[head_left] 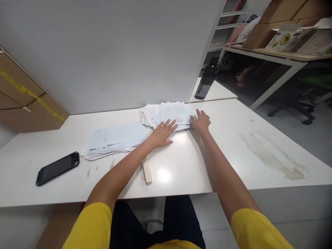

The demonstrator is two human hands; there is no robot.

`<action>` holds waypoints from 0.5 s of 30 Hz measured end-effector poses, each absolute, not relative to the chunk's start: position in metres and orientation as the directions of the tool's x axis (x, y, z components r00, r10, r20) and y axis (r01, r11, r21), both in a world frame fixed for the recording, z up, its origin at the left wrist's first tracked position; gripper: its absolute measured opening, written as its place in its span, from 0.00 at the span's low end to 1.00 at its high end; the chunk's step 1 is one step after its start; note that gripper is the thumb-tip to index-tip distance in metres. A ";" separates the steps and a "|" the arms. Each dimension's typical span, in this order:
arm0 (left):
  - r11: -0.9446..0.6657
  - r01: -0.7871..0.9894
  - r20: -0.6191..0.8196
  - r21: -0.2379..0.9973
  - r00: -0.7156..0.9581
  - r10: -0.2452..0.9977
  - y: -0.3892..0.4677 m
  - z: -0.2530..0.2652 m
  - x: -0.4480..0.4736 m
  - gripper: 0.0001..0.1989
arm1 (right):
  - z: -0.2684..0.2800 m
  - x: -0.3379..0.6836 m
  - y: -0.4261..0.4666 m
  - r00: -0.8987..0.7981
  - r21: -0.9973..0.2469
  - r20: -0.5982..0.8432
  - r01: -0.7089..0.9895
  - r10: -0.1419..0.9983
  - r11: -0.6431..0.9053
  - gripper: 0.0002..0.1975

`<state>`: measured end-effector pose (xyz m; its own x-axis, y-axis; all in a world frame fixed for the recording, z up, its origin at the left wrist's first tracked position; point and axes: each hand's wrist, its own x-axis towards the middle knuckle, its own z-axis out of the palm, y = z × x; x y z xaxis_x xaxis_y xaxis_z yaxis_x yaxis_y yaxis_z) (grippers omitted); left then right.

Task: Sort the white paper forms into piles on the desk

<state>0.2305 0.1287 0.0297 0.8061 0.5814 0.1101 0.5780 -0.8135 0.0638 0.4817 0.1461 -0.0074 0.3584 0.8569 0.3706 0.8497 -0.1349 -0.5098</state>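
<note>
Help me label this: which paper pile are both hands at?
The right pile, with the red stamp: left hand at its front edge, right hand at its right end. The left pile, beside the phone, has neither hand on it.

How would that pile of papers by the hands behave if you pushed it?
The pile of papers would probably spread rather than move as one block, since its sheets fan out unevenly. The sheets look thin, so one lifted by a corner would likely bend. The glossy table may let the bottom ones slip.
</note>
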 end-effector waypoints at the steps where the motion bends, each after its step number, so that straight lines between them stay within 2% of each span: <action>1: -0.795 0.605 0.093 0.030 0.791 0.605 0.138 0.033 0.235 0.40 | -0.014 0.481 0.152 0.381 -0.492 0.339 0.851 0.860 -0.183 0.29; 3: -0.748 0.663 0.079 0.005 0.746 0.661 0.152 0.039 0.233 0.38 | -0.024 0.480 0.163 0.389 -0.487 0.284 0.846 0.877 -0.217 0.30; 9: -0.734 0.678 0.056 0.044 0.732 0.679 0.183 0.039 0.179 0.24 | -0.031 0.480 0.190 0.137 -0.416 0.237 0.909 0.962 -0.027 0.26; 12: -0.679 0.733 0.080 0.042 0.675 0.734 0.201 0.024 0.160 0.27 | -0.034 0.479 0.187 0.015 -0.422 0.268 0.901 0.963 0.103 0.29; 15: -0.588 0.802 0.065 0.101 0.585 0.809 0.210 0.009 0.150 0.32 | -0.034 0.471 0.171 -0.121 -0.343 0.348 0.906 0.930 0.247 0.37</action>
